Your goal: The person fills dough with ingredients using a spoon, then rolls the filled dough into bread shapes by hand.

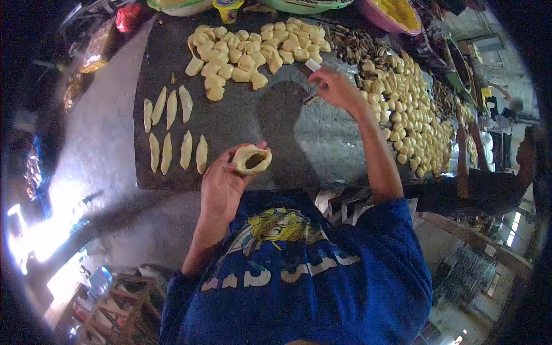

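My left hand (221,187) holds a pale yellow, hollow, cup-shaped piece (252,159) open side up, over the near edge of the dark work slab (241,118). My right hand (336,89) is farther out over the slab, its fingers closed on a small white object (313,65); I cannot tell what it is. It hovers beside a heap of yellow pieces (247,52). Two rows of slim, flattened yellow pieces (172,129) lie on the left part of the slab.
A long spread of yellow pieces (411,115) runs down the right side, with a pile of brown bits (356,46) behind it. Bowls (394,14) and a yellow cup (227,8) stand at the far edge. My blue shirt (310,276) fills the bottom.
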The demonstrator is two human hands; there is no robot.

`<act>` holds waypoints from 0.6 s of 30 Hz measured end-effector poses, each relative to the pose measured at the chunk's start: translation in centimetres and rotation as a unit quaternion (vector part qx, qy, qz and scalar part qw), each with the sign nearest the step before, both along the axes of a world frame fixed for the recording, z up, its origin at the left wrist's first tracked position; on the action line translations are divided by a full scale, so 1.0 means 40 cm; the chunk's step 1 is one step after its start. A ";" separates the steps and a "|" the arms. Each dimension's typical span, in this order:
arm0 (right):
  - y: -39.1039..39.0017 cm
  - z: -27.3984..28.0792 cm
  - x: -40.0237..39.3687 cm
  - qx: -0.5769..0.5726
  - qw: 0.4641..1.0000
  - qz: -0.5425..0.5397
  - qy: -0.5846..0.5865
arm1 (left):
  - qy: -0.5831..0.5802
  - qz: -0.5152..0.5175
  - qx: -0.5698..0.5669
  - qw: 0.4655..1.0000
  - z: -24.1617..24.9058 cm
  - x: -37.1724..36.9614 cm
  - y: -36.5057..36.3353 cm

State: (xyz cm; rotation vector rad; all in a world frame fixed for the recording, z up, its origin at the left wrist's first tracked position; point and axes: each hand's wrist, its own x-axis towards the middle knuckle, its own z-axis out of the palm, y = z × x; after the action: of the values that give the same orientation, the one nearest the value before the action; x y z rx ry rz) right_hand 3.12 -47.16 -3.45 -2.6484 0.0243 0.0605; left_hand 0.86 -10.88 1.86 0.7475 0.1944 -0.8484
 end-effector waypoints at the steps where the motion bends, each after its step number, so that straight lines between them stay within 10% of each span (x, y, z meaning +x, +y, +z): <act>1: 0.004 -0.014 -0.018 -0.088 0.995 0.042 -0.031 | 0.010 0.013 -0.006 1.000 0.000 -0.004 0.008; 8: 0.032 -0.066 -0.104 -0.070 0.998 0.000 -0.006 | -0.025 0.024 0.018 0.999 -0.009 -0.030 0.012; 12: 0.196 0.117 -0.149 0.153 0.982 -0.024 -0.106 | -0.047 0.001 0.001 0.999 0.006 -0.032 -0.017; 18: 0.360 0.258 -0.233 0.035 0.960 0.161 -0.225 | -0.017 -0.022 0.054 0.998 0.032 -0.073 -0.063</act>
State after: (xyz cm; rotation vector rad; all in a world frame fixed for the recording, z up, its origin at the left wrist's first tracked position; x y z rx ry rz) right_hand -6.20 -32.76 6.86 -2.5076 -0.5475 -0.4251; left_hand -2.06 -13.41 3.16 0.8699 0.1954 -0.8719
